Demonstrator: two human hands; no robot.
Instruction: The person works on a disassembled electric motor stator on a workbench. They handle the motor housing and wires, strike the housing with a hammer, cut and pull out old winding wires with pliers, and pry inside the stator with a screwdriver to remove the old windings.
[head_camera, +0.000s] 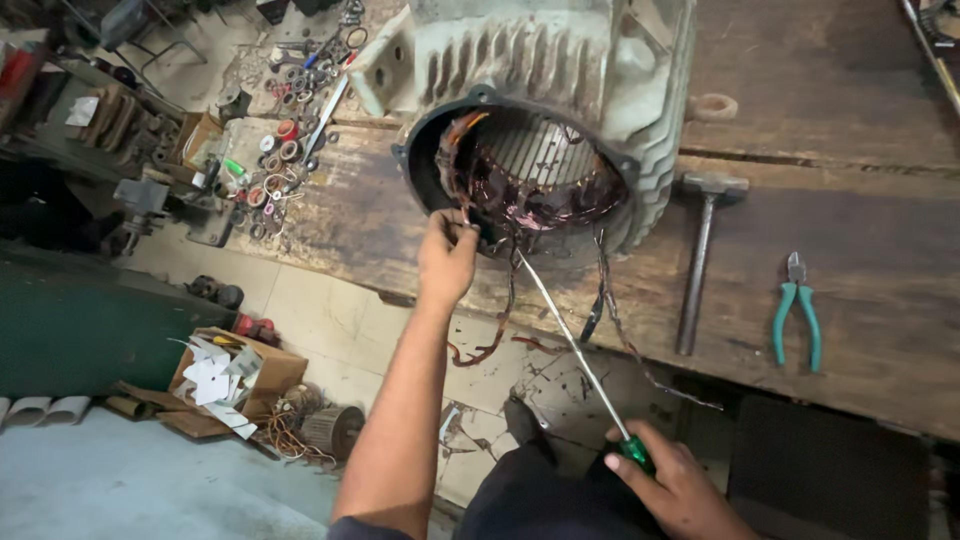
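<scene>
Pinching copper winding (520, 195) at the motor housing (560, 90) rim, left hand (447, 258); right hand (675, 485) grips the long screwdriver (575, 345), open floor (330, 320) below the bench edge (560, 340).

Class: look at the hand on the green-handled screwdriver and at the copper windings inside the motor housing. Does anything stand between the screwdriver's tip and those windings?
Nothing visible does. The right hand holds the long green-handled screwdriver; its shaft runs clear to the copper windings at the grey ribbed motor housing rim. The left hand grips wires beside the tip, not across it.
</scene>
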